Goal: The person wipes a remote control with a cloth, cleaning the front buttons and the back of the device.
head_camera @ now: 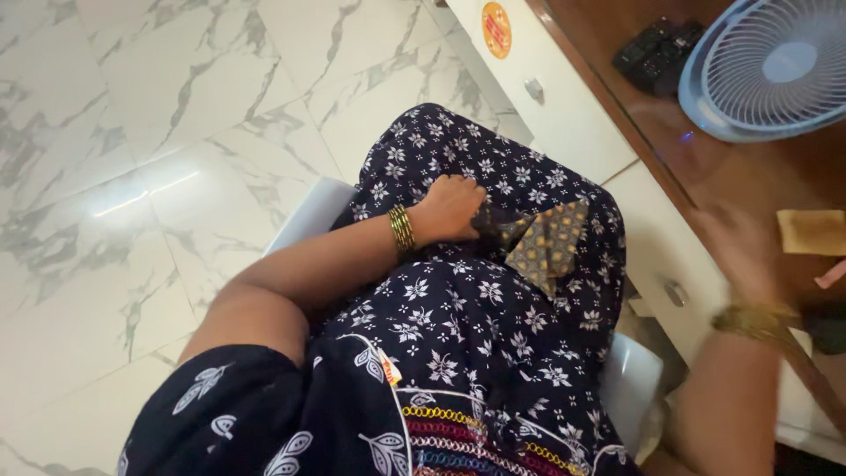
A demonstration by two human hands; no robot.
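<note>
I sit on a white chair (308,211), my lap covered by dark blue cloth with white flowers. My left hand (451,208), with gold bangles at the wrist, rests on my lap, its fingers closed on a dark and mustard patterned piece of fabric (546,242). My right hand (738,249) is blurred with motion and reaches onto the brown desk top (749,176) at the right, near a tan square piece (812,231). Whether it holds anything cannot be told.
A light blue table fan (767,66) and dark remote controls (656,55) sit on the desk. White drawers with round knobs (534,90) face my knees. White marble floor (132,132) spreads to the left.
</note>
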